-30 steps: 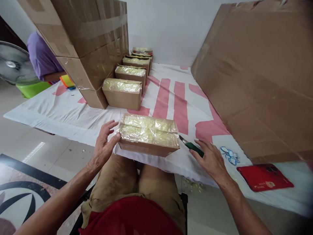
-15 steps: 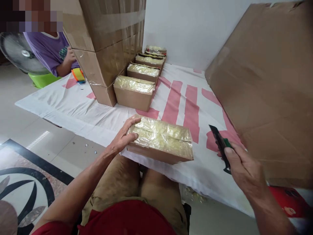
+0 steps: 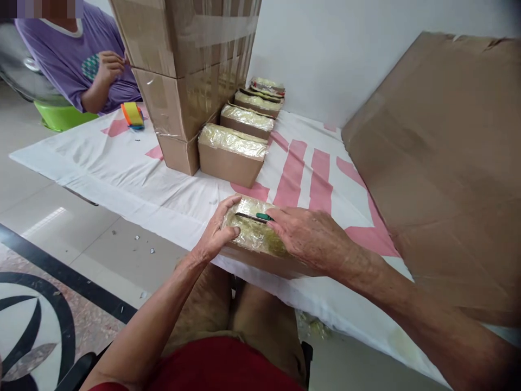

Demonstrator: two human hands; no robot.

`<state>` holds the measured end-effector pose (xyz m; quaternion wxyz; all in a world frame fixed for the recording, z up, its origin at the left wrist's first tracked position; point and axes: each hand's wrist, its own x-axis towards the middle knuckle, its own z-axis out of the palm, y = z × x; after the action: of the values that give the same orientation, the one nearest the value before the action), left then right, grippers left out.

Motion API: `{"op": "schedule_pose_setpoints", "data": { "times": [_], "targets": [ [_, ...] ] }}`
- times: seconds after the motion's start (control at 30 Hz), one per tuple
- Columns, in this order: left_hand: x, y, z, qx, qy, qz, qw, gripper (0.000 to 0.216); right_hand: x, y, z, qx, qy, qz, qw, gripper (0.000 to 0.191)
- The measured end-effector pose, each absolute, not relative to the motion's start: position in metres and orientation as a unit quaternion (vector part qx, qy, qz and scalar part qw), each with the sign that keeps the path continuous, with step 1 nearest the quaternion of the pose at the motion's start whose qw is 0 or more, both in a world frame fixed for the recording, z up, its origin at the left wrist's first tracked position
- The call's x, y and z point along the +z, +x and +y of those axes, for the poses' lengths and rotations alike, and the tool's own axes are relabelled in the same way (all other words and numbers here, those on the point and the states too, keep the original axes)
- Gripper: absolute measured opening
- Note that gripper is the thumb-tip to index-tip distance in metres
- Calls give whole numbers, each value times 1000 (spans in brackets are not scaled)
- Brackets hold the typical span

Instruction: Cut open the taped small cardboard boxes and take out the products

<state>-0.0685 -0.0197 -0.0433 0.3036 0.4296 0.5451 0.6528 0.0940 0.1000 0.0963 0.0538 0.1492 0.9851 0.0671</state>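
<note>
A small cardboard box with shiny clear tape over its yellowish top lies at the table's near edge. My left hand grips its left end, thumb and fingers on either side of the top's middle line. In my right hand is a utility knife with a green slider, its black blade laid along the taped top and pointing left. Most of the knife's handle is hidden under my fingers. Whether the blade has gone through the tape I cannot tell.
Tall stacked cartons stand beyond my left hand, beside a row of similar taped boxes. A large cardboard sheet or carton rises at right. Tape rolls lie near a person in purple. A cloth covers the table.
My right hand has swung left with the utility knife, from above the table's right side onto the box top. My left hand stays on the box. The view has shifted slightly.
</note>
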Motion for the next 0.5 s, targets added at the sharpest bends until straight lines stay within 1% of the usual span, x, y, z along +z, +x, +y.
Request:
{"op": "schedule_pose_setpoints", "data": {
  "times": [0.17, 0.3, 0.37, 0.5],
  "targets": [
    [-52, -69, -20, 666, 425, 541, 287, 74, 105, 95, 98, 124, 126, 978, 108, 12],
    [-54, -70, -21, 663, 415, 556, 282, 73, 116, 100, 104, 109, 123, 976, 144, 13],
    [-54, -70, -21, 662, 416, 561, 270, 71, 119, 104, 109, 102, 111, 978, 144, 16],
    [-54, -72, -20, 660, 423, 572, 242, 70, 116, 121, 125, 60, 76, 990, 106, 17]
  ]
}}
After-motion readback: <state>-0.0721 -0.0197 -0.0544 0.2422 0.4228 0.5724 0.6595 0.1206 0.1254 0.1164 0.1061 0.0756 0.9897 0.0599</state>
